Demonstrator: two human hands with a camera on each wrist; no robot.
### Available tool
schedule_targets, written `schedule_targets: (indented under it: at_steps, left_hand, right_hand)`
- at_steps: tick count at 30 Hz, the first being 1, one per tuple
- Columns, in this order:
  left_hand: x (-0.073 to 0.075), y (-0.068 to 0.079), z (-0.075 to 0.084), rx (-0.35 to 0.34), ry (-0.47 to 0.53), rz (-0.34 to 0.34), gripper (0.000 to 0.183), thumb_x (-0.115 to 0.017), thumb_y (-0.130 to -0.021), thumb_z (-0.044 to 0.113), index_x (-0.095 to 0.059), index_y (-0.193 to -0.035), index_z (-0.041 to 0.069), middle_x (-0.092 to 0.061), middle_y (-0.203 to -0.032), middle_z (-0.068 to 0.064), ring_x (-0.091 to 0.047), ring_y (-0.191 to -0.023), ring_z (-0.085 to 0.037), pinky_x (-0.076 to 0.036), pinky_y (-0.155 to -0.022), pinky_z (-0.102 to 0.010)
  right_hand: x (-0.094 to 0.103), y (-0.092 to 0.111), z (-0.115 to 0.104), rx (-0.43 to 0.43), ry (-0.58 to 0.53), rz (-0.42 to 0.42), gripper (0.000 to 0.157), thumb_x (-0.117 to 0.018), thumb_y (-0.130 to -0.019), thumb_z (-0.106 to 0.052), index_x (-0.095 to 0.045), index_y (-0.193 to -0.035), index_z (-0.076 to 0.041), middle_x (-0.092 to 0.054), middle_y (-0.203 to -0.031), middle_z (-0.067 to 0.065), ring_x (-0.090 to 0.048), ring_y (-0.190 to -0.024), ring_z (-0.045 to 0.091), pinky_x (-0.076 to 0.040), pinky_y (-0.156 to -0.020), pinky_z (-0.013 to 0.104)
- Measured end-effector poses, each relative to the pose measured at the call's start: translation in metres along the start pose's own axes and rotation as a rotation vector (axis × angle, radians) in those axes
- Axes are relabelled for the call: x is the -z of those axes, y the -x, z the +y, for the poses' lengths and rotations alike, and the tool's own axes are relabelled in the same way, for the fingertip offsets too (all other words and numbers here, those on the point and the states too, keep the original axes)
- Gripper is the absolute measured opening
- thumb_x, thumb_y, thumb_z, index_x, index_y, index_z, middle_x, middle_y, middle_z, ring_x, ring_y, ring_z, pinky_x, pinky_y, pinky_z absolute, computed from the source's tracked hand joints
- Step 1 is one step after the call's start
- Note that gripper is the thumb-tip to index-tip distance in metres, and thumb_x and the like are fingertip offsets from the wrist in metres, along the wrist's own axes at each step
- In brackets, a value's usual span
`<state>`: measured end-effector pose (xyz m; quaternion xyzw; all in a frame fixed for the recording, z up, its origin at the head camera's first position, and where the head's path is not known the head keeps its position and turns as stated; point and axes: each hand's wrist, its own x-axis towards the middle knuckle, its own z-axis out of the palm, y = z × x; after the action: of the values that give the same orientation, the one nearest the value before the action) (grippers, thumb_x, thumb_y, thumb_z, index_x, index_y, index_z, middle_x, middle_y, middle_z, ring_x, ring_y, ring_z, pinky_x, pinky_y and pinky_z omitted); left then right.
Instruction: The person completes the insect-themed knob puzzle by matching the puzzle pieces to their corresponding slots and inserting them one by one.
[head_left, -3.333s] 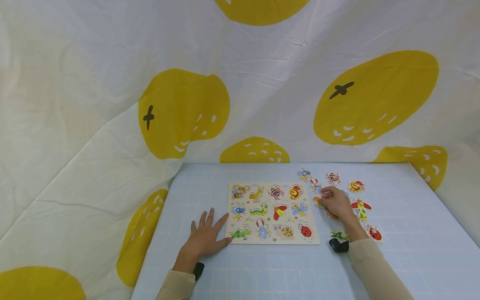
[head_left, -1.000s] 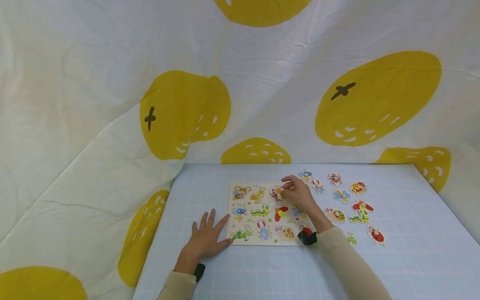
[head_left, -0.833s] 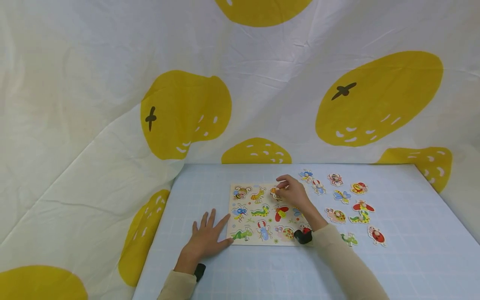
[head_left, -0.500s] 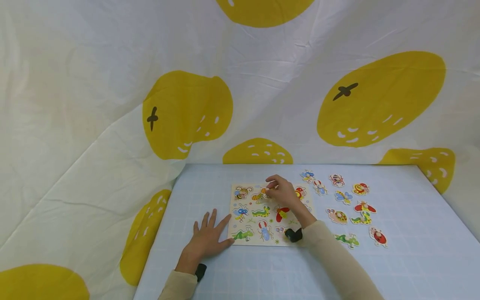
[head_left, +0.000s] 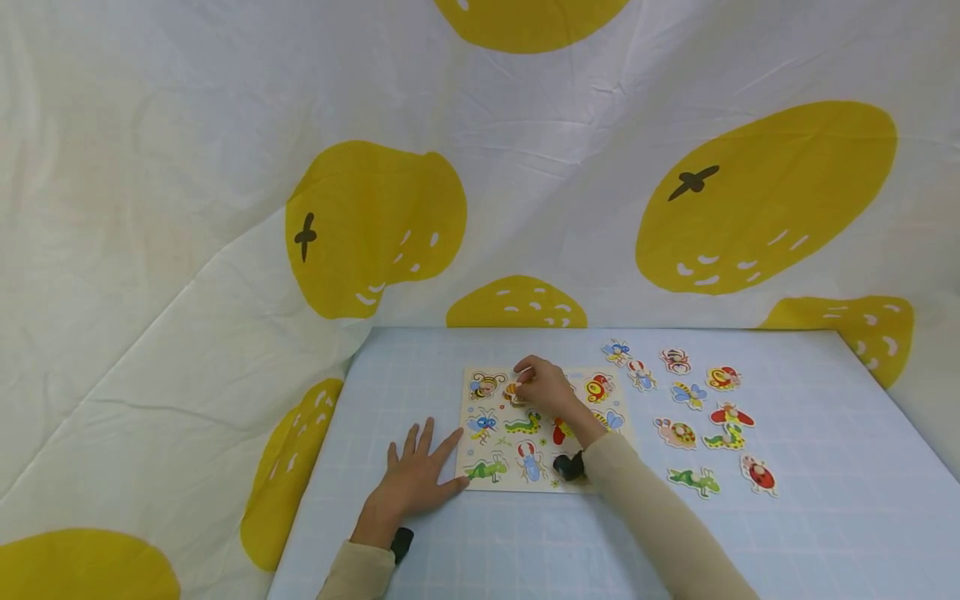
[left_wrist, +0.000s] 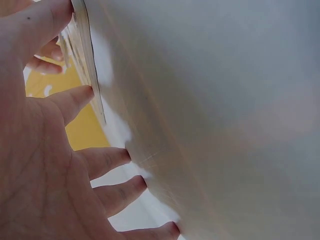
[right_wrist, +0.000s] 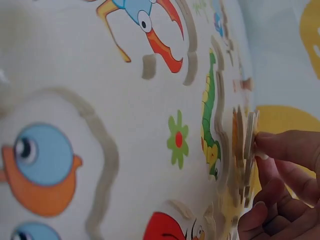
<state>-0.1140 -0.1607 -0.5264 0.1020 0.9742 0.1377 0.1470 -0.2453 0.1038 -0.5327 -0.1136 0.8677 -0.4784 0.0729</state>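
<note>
In the head view a pale wooden puzzle board (head_left: 517,486) with insect-shaped recesses lies on the table. My left hand (head_left: 411,482) is spread flat at its left side, and in the left wrist view the thumb and index fingertip rest against the board's edge (left_wrist: 89,55). With thumb and fingers my right hand (head_left: 546,392) pinches an orange striped insect puzzle piece (head_left: 512,393), held over the second recess of the top row. The right wrist view shows this piece (right_wrist: 250,150) edge-on, close over the board face. The right hand covers part of the top row.
Several loose insect pieces lie right of the board, among them a snail (head_left: 675,433), a grasshopper (head_left: 693,481), a ladybug (head_left: 759,474) and a spider (head_left: 675,361). A red-winged piece (head_left: 730,415) overlaps a caterpillar piece (head_left: 725,437). A patterned cloth (head_left: 525,208) hangs behind the table.
My right hand picked up the orange striped puzzle piece from the loose ones and carried it left across the board's top row to the second recess. The left hand stayed in place.
</note>
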Motion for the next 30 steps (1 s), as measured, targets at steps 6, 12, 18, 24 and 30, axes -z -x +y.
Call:
schedule_targets:
  at_steps: [6,12,18,24,30]
  left_hand:
    - [-0.003,-0.001,-0.001,0.0,-0.014,-0.001,0.079,-0.062,-0.09,0.062,-0.033,-0.157,0.033,-0.013,-0.165,-0.019,-0.008,-0.149,-0.046,-0.01,-0.11,-0.074]
    - [-0.004,-0.001,-0.003,0.002,-0.018,-0.001,0.079,-0.062,-0.09,0.063,-0.032,-0.157,0.033,-0.012,-0.165,-0.019,-0.008,-0.149,-0.046,-0.01,-0.109,-0.074]
    - [-0.004,0.0,-0.002,-0.001,-0.017,0.009,0.079,-0.063,-0.09,0.062,-0.033,-0.157,0.033,-0.013,-0.165,-0.019,-0.009,-0.148,-0.046,-0.011,-0.109,-0.074]
    - [-0.002,0.0,0.0,-0.002,-0.014,0.011,0.078,-0.064,-0.09,0.06,-0.034,-0.157,0.032,-0.014,-0.164,-0.02,-0.01,-0.148,-0.047,-0.011,-0.109,-0.074]
    - [-0.002,0.0,0.0,-0.006,-0.014,0.015,0.078,-0.064,-0.09,0.059,-0.035,-0.157,0.031,-0.015,-0.164,-0.021,-0.011,-0.148,-0.047,-0.012,-0.108,-0.075]
  right_hand:
    - [-0.004,-0.001,-0.001,-0.013,0.05,-0.014,0.03,-0.073,-0.09,-0.007,-0.064,-0.119,-0.005,-0.063,-0.091,0.002,-0.059,-0.073,0.018,-0.051,-0.064,0.034]
    - [-0.007,-0.003,-0.002,-0.032,0.093,-0.007,0.029,-0.074,-0.089,-0.006,-0.064,-0.117,-0.006,-0.062,-0.089,0.0,-0.057,-0.074,0.017,-0.05,-0.065,0.033]
    - [-0.008,-0.005,-0.005,-0.043,0.119,-0.008,0.029,-0.074,-0.089,-0.006,-0.065,-0.117,-0.007,-0.062,-0.089,0.001,-0.057,-0.073,0.017,-0.049,-0.065,0.032]
    - [-0.01,-0.005,-0.008,-0.059,0.124,-0.01,0.028,-0.074,-0.089,-0.006,-0.065,-0.116,-0.006,-0.062,-0.089,0.001,-0.057,-0.073,0.017,-0.049,-0.065,0.032]
    - [-0.011,-0.004,-0.01,-0.078,0.134,-0.01,0.028,-0.074,-0.089,-0.006,-0.065,-0.115,-0.006,-0.062,-0.089,0.001,-0.057,-0.074,0.017,-0.05,-0.064,0.03]
